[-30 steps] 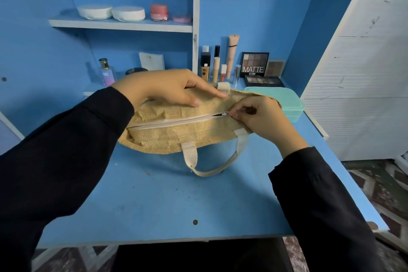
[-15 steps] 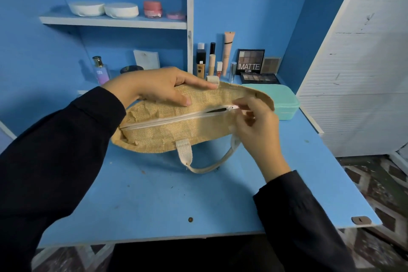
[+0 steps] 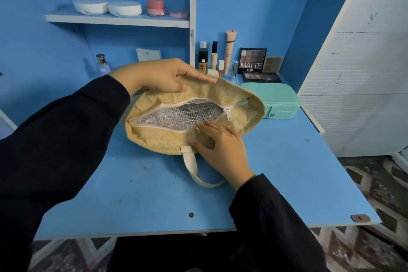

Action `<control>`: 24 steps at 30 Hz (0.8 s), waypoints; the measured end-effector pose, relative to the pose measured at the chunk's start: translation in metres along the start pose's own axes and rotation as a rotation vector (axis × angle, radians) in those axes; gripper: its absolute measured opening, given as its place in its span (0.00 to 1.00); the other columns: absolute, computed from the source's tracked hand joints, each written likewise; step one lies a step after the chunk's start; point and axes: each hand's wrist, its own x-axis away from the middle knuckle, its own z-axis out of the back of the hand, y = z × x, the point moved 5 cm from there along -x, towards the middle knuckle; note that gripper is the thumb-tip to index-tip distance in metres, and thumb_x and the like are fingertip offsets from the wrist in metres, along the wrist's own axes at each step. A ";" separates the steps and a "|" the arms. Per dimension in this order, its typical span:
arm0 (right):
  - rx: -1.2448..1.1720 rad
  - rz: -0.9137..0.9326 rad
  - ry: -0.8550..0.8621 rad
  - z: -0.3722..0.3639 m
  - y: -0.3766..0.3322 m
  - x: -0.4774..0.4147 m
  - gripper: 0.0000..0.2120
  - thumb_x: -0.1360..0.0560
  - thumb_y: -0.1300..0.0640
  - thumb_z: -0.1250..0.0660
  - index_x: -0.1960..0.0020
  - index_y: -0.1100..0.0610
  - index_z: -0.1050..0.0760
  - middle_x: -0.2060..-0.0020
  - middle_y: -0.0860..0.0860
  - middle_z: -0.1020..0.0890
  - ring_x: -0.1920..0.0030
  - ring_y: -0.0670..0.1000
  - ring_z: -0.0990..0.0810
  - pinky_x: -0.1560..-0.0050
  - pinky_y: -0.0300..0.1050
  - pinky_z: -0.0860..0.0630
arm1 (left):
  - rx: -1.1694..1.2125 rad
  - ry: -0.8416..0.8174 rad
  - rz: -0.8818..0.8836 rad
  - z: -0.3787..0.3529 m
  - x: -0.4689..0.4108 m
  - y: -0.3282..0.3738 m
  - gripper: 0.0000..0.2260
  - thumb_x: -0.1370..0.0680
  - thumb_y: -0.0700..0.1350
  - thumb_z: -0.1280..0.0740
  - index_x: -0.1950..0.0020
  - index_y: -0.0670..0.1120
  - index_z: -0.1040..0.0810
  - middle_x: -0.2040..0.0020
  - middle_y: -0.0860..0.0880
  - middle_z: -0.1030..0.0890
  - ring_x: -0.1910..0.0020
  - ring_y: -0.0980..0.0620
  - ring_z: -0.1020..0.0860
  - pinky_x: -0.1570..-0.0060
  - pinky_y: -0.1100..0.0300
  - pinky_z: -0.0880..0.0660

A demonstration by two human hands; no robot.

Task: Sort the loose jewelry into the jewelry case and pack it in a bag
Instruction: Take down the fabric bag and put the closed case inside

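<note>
Left hand grips the jute bag by its far rim, right hand flat at its unzipped mouth, silver quilted lining exposed.

Left hand pinching the bag rim, thumb beneath, right hand flat, fingers spread, dark sleeves

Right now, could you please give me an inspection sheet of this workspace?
Surface: blue table, a few small marks.
Job's things: woven bag lies unzipped, silver lining showing; teal jewelry case closed, outside the bag, by its right end.
Clutter: makeup tubes and palette at the back; jars on the shelf.
Hands: left hand grips the bag's far edge; right hand presses flat on its near edge.
Cables: nothing seen.
Surroundings: white panel at right, patterned floor.
</note>
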 end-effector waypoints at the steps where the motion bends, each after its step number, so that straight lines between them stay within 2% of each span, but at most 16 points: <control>1: -0.002 0.006 -0.011 0.000 0.002 0.000 0.24 0.25 0.36 0.37 0.31 0.40 0.31 0.28 0.41 0.31 0.27 0.39 0.38 0.27 0.39 0.53 | -0.012 0.012 0.003 0.004 0.000 0.001 0.32 0.21 0.32 0.37 0.34 0.71 0.29 0.34 0.74 0.31 0.31 0.69 0.35 0.26 0.58 0.42; 3: -0.004 0.008 -0.052 -0.001 0.008 0.002 0.24 0.25 0.36 0.36 0.30 0.39 0.31 0.28 0.41 0.31 0.27 0.38 0.38 0.27 0.40 0.51 | -0.037 0.051 0.004 0.012 0.002 0.004 0.33 0.22 0.32 0.37 0.35 0.73 0.29 0.35 0.74 0.30 0.34 0.63 0.28 0.28 0.54 0.35; 4: -0.002 0.008 -0.073 -0.002 0.010 0.002 0.24 0.25 0.36 0.36 0.30 0.39 0.31 0.28 0.41 0.31 0.28 0.38 0.37 0.27 0.41 0.51 | -0.050 0.075 0.005 0.016 0.003 0.005 0.33 0.22 0.32 0.37 0.37 0.74 0.28 0.36 0.74 0.29 0.39 0.57 0.23 0.33 0.52 0.29; 5: -0.003 0.008 -0.088 -0.002 0.013 0.002 0.24 0.25 0.37 0.36 0.30 0.39 0.31 0.28 0.40 0.32 0.28 0.38 0.37 0.27 0.41 0.50 | -0.057 0.097 0.009 0.021 0.003 0.006 0.34 0.22 0.32 0.38 0.38 0.75 0.28 0.36 0.74 0.28 0.49 0.51 0.19 0.43 0.51 0.24; 6: -0.010 0.005 -0.101 -0.001 0.016 0.002 0.24 0.25 0.37 0.36 0.30 0.39 0.31 0.28 0.40 0.32 0.28 0.38 0.37 0.26 0.41 0.49 | -0.061 0.112 0.017 0.025 0.003 0.006 0.34 0.22 0.32 0.38 0.39 0.76 0.28 0.37 0.73 0.27 0.58 0.47 0.21 0.54 0.52 0.24; 7: -0.018 0.000 -0.117 0.000 0.017 0.001 0.24 0.25 0.37 0.36 0.30 0.39 0.31 0.28 0.40 0.32 0.28 0.38 0.37 0.26 0.41 0.49 | -0.066 0.123 0.020 0.028 0.003 0.006 0.34 0.22 0.32 0.38 0.40 0.76 0.28 0.37 0.72 0.26 0.62 0.47 0.24 0.58 0.52 0.27; 8: -0.021 -0.004 -0.136 0.000 0.019 0.001 0.24 0.25 0.36 0.36 0.30 0.39 0.31 0.28 0.39 0.33 0.28 0.38 0.37 0.26 0.41 0.49 | -0.071 0.134 0.017 0.031 0.003 0.006 0.34 0.22 0.33 0.38 0.40 0.76 0.28 0.37 0.72 0.26 0.60 0.47 0.25 0.57 0.50 0.28; 10: 0.006 0.002 -0.172 0.001 0.023 0.000 0.24 0.25 0.35 0.37 0.30 0.39 0.31 0.27 0.39 0.34 0.28 0.38 0.38 0.26 0.41 0.48 | -0.079 0.155 0.006 0.034 0.004 0.007 0.34 0.22 0.33 0.38 0.40 0.76 0.28 0.37 0.71 0.25 0.50 0.44 0.24 0.47 0.42 0.27; 12: 0.033 0.010 -0.186 0.002 0.027 0.000 0.25 0.25 0.35 0.37 0.31 0.39 0.31 0.27 0.39 0.34 0.27 0.38 0.38 0.25 0.41 0.48 | -0.060 0.176 0.012 0.037 0.005 0.006 0.33 0.22 0.33 0.38 0.40 0.76 0.28 0.39 0.73 0.26 0.47 0.44 0.25 0.42 0.37 0.29; 14: 0.035 0.013 -0.179 0.003 0.032 0.001 0.25 0.26 0.34 0.38 0.31 0.39 0.30 0.27 0.38 0.34 0.27 0.37 0.39 0.25 0.41 0.47 | -0.041 0.181 0.007 0.038 0.005 0.007 0.33 0.22 0.33 0.38 0.40 0.75 0.27 0.39 0.74 0.26 0.50 0.46 0.26 0.44 0.42 0.27; 16: 0.032 0.032 -0.174 0.002 0.033 0.001 0.26 0.26 0.32 0.39 0.31 0.39 0.30 0.27 0.39 0.34 0.28 0.37 0.38 0.25 0.43 0.47 | -0.022 0.183 0.002 0.035 0.003 0.009 0.33 0.23 0.33 0.38 0.39 0.75 0.27 0.38 0.73 0.26 0.53 0.48 0.27 0.50 0.47 0.27; 19: -0.012 0.083 -0.123 0.004 0.031 0.002 0.29 0.29 0.29 0.46 0.34 0.40 0.26 0.30 0.40 0.29 0.30 0.36 0.34 0.27 0.47 0.42 | -0.025 0.165 -0.020 0.026 0.000 0.010 0.34 0.23 0.33 0.38 0.38 0.75 0.28 0.36 0.68 0.24 0.50 0.46 0.26 0.43 0.41 0.27; 21: -0.134 0.137 -0.038 0.016 0.027 0.005 0.23 0.26 0.36 0.40 0.37 0.44 0.23 0.34 0.41 0.24 0.35 0.35 0.29 0.31 0.46 0.36 | -0.005 0.164 -0.011 0.022 -0.002 0.007 0.34 0.23 0.33 0.38 0.37 0.75 0.29 0.35 0.67 0.24 0.52 0.42 0.21 0.47 0.42 0.25; 22: -0.221 0.167 0.027 0.026 0.024 0.007 0.18 0.24 0.43 0.35 0.38 0.47 0.21 0.36 0.42 0.23 0.37 0.36 0.27 0.36 0.42 0.32 | 0.005 0.166 -0.008 0.020 -0.002 0.007 0.34 0.23 0.33 0.37 0.37 0.75 0.29 0.35 0.68 0.26 0.47 0.40 0.20 0.43 0.41 0.25; 23: -0.310 0.191 0.106 0.037 0.021 0.010 0.14 0.24 0.50 0.32 0.39 0.49 0.20 0.37 0.43 0.21 0.38 0.37 0.25 0.41 0.36 0.29 | 0.019 0.167 -0.002 0.017 -0.002 0.005 0.34 0.23 0.33 0.36 0.37 0.75 0.29 0.34 0.70 0.28 0.41 0.43 0.20 0.38 0.43 0.26; 24: -0.385 0.204 0.199 0.048 0.021 0.013 0.13 0.24 0.57 0.30 0.39 0.53 0.20 0.38 0.45 0.21 0.38 0.40 0.24 0.45 0.32 0.29 | 0.033 0.169 0.004 0.016 -0.003 0.003 0.34 0.23 0.33 0.36 0.36 0.74 0.30 0.35 0.72 0.29 0.38 0.51 0.22 0.34 0.49 0.27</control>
